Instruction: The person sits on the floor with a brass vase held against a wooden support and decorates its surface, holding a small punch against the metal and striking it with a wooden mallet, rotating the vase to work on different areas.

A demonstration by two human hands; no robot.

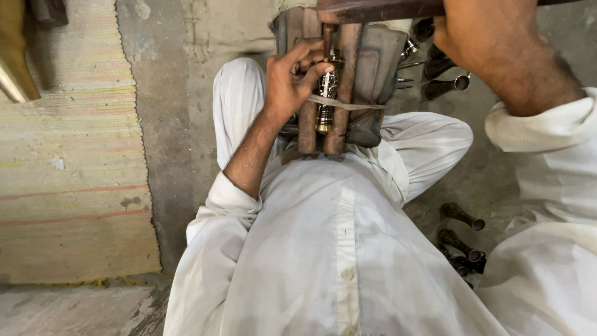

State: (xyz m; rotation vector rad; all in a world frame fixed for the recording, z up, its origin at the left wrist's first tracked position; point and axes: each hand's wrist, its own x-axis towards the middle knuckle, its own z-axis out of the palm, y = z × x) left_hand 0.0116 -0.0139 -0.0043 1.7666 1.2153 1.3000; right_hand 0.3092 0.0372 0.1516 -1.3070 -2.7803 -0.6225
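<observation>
— Hands first: what did each have hold of?

— Left hand (292,78) was curled at the small patterned metal piece (327,93), fingertips pinched on its upper part; that piece sat upright between two rusty wooden uprights (323,124) of a frame, just beyond the lap; a pale cord (345,104) ran across it and round the uprights. Right hand (482,37) was closed over a dark wooden bar (385,9) at the far edge of the view; its fingers were mostly hidden, so how tight the grip was I couldn't tell.

— And how far along did the work look?

— Mid-way, I'd judge; one piece was mounted in the frame and being handled; several dark trumpet-shaped metal pieces (461,214) lay on the concrete floor (174,124) at the near right, and more of the same (444,84) lay beyond the frame on the right. Whether those were finished or waiting, the view didn't show.

— Anything else about?

— Striped woven mat (68,155) on the left, well apart from the frame; the person sat cross-legged in white clothes (311,249).
</observation>
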